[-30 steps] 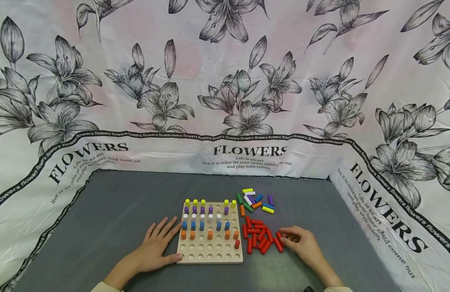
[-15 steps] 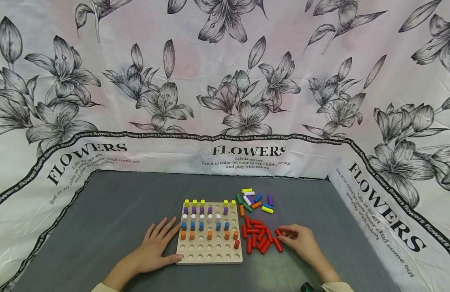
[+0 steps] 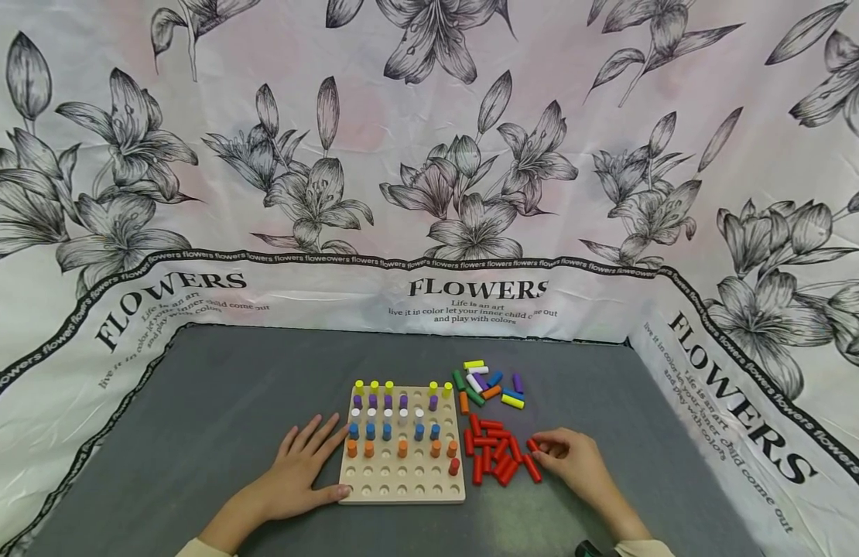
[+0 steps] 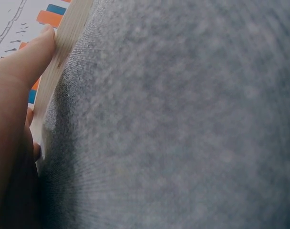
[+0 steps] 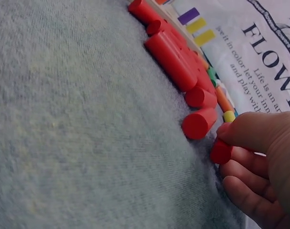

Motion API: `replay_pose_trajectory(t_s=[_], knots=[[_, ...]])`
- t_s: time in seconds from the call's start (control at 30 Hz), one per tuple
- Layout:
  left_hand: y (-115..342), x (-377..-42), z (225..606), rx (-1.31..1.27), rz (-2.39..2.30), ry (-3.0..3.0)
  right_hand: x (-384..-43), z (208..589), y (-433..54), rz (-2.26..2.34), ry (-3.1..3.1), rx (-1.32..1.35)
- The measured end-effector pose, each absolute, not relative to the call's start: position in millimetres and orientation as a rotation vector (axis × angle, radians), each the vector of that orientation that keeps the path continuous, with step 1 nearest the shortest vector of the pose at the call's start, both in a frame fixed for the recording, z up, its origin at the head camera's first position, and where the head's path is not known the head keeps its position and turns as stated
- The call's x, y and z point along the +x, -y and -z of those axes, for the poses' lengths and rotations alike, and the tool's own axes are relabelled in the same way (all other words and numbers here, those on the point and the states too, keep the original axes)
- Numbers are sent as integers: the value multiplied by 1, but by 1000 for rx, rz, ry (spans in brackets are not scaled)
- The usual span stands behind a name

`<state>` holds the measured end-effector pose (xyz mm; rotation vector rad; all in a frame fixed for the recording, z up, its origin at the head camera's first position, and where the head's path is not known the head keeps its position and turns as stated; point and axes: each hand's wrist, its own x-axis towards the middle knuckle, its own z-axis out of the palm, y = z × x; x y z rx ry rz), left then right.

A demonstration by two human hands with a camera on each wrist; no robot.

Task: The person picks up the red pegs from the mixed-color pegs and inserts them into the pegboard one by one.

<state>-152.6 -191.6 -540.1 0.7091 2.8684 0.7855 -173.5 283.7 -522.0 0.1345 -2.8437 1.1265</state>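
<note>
A wooden pegboard [image 3: 402, 490] lies on the grey cloth, with rows of yellow, purple, white, blue and orange pegs standing in it and one red peg [image 3: 453, 466] near its right edge. My left hand [image 3: 300, 464] rests spread out along the board's left side, the thumb on its front left corner. To the right of the board my right hand [image 3: 572, 456] pinches a red peg [image 5: 222, 150] between thumb and fingers, beside a heap of loose red pegs [image 3: 501, 449]. In the right wrist view the thumb lies over that peg's upper end.
Behind the red heap lie loose pegs of mixed colours, among them a yellow peg [image 3: 513, 401] and an orange peg [image 3: 463, 402]. A flower-printed cloth [image 3: 471, 302] hangs around the back and sides of the grey table surface [image 3: 248, 387].
The red peg in my right hand tilts differently than a second ago, and less of it shows past the fingertips. The left hand and the board stay in place.
</note>
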Motion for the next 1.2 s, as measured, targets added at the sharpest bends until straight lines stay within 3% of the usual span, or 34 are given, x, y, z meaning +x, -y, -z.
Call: replay_pose_trajectory(t_s=[1.2], knots=[[192, -154, 545, 722, -812, -2864, -159, 498, -208, -1424, 2743, 429]])
